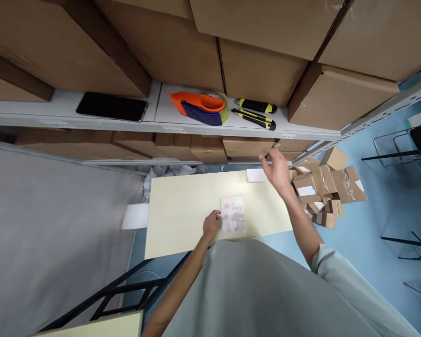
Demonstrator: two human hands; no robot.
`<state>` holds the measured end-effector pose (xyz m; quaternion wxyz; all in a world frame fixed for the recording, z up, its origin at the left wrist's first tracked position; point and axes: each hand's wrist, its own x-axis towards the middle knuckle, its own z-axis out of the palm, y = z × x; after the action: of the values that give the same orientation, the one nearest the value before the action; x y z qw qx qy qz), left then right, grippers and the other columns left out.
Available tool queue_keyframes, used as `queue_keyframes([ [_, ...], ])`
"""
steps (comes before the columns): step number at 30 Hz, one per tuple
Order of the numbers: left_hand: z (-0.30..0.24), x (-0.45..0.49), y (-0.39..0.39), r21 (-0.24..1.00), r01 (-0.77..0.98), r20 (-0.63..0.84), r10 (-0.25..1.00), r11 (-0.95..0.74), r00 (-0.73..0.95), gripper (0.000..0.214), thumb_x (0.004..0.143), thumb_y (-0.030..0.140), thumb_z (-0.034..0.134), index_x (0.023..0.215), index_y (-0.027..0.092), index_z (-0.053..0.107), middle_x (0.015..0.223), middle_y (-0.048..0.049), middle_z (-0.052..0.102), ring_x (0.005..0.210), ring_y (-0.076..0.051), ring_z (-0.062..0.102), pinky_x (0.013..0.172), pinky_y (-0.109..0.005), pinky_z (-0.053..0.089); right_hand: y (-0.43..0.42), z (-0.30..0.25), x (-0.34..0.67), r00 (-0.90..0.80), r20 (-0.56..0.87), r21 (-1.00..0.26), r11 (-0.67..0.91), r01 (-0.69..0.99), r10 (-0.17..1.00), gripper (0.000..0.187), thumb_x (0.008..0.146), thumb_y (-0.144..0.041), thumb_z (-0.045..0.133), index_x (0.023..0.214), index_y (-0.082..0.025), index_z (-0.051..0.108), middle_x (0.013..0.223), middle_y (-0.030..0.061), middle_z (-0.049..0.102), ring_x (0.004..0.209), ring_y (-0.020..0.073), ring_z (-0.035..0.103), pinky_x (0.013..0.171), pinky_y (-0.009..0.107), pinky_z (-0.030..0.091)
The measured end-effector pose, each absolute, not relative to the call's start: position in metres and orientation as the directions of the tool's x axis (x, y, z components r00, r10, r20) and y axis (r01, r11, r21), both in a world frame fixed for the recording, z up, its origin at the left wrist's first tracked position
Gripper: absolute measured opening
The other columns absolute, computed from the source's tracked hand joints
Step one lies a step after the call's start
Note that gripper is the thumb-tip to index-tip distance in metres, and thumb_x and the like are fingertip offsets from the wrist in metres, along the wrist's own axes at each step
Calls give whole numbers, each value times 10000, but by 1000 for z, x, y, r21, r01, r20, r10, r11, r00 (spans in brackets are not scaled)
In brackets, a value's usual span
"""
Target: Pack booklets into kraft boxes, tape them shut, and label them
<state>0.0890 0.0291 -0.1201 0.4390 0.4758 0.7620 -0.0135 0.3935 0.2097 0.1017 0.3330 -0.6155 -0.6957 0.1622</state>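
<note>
My left hand (211,223) is closed on the left edge of a small clear plastic packet (233,215) lying on a pale yellow table (182,210). My right hand (275,169) hangs above the table's far right corner with its fingers loosely spread and nothing in it. It is close to a white label (255,175) lying on the table there.
A white shelf (73,117) holds a black phone (111,106), an orange tape dispenser (199,106) and two yellow-black utility knives (256,113) under big cardboard boxes. Several small taped boxes (323,185) lie heaped on the blue floor at right. A black chair frame (403,154) stands far right.
</note>
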Motion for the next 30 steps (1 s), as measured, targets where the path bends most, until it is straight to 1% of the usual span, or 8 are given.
queue_keyframes([
  [2, -116, 91, 30, 386, 734, -683, 708, 559, -180, 262, 904, 126, 677, 1108, 275, 744, 1000, -11, 859, 1052, -232, 818, 867, -280, 570, 258, 123, 400, -59, 360, -575, 271, 772, 931, 358, 1149, -500, 563, 1326, -235, 726, 1356, 164, 756, 1316, 362, 686, 1170, 543, 570],
  [5, -111, 95, 29, 374, 730, -677, 706, 572, -206, 268, 904, 129, 673, 1107, 296, 730, 990, -4, 857, 1039, -234, 817, 855, -287, 573, 318, 128, 401, -98, 406, -522, 319, 791, 909, 416, 1142, -556, 577, 1339, -214, 708, 1357, 178, 733, 1344, 389, 640, 1197, 604, 535],
  [11, -103, 103, 23, 365, 718, -659, 709, 592, -250, 258, 926, 138, 656, 1108, 306, 724, 999, -18, 856, 1032, -246, 814, 847, -309, 578, 365, 108, 393, -99, 328, -480, 256, 839, 940, 413, 1142, -484, 596, 1384, -165, 696, 1421, 221, 687, 1426, 432, 563, 1229, 700, 450],
  [16, -99, 103, 22, 384, 714, -656, 717, 585, -235, 274, 918, 137, 666, 1122, 306, 735, 986, -13, 853, 1018, -245, 810, 861, -307, 578, 337, 113, 393, -129, 368, -519, 319, 793, 921, 354, 1144, -446, 589, 1380, -210, 708, 1399, 180, 711, 1365, 401, 603, 1220, 673, 483],
  [21, -103, 97, 15, 433, 715, -656, 736, 549, -168, 278, 978, 149, 617, 1182, 286, 748, 1057, -32, 863, 1072, -239, 812, 904, -302, 587, 231, 87, 373, 18, 418, -623, 273, 733, 908, 374, 1154, -516, 562, 1405, -258, 664, 1395, 153, 707, 1335, 350, 653, 1194, 576, 553],
  [24, -106, 93, 6, 459, 714, -662, 739, 528, -121, 274, 1030, 209, 626, 1270, 273, 744, 1127, -50, 861, 1124, -244, 804, 968, -311, 589, 151, 40, 343, 80, 305, -726, 177, 665, 949, 376, 1107, -494, 634, 1383, -240, 660, 1345, 155, 717, 1278, 328, 699, 1143, 517, 603],
  [27, -110, 89, -5, 526, 695, -627, 776, 490, -72, 307, 1049, 228, 639, 1335, 243, 749, 1108, -78, 849, 1101, -264, 799, 1020, -343, 593, 81, -12, 309, 112, 46, -766, -37, 641, 993, 327, 1050, -401, 681, 1337, -244, 677, 1317, 146, 729, 1250, 314, 726, 1094, 487, 640],
  [30, -116, 84, -14, 605, 662, -581, 814, 442, -13, 342, 1070, 236, 626, 1386, 223, 756, 1148, -99, 842, 1107, -274, 790, 1079, -376, 591, 28, -50, 279, 157, -191, -734, -247, 633, 969, 344, 1004, -338, 706, 1330, -231, 684, 1341, 153, 724, 1242, 307, 741, 1045, 461, 666],
])
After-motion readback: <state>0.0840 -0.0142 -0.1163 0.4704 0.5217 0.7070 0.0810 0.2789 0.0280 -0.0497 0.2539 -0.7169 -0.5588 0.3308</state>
